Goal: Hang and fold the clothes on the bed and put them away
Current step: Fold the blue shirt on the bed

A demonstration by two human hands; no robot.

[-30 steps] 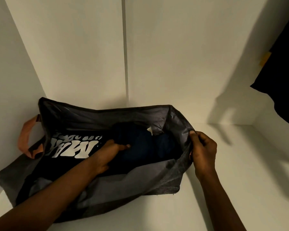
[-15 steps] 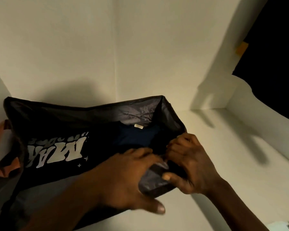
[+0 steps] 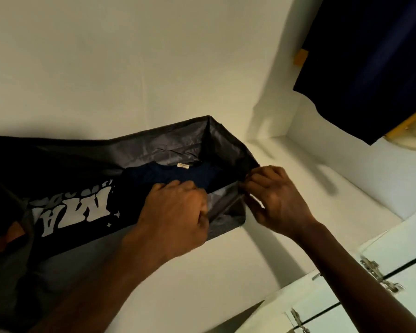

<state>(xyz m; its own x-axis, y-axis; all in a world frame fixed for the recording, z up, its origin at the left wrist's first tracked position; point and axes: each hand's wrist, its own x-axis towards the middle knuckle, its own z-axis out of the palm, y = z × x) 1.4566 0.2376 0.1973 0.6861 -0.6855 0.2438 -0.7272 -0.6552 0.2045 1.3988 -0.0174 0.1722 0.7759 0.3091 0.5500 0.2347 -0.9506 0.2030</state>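
A dark grey fabric storage bag (image 3: 159,145) lies open on the white wardrobe shelf (image 3: 226,272). Inside it lie a folded navy garment (image 3: 178,175) with a small white neck label and a black shirt with white lettering (image 3: 72,212). My left hand (image 3: 175,210) grips the bag's near rim at its right end. My right hand (image 3: 274,195) pinches the bag's right corner edge just beside it. The two hands are close together.
A dark navy garment (image 3: 370,63) hangs at the upper right with a yellow tag on its edge. White cabinet doors with metal hinges (image 3: 380,277) stand at the lower right. An orange bag handle (image 3: 12,234) shows at the far left.
My left hand came out of the bag's inside and took hold of the near rim next to my right hand. The view swung left and tilted, bringing the cabinet doors into sight.
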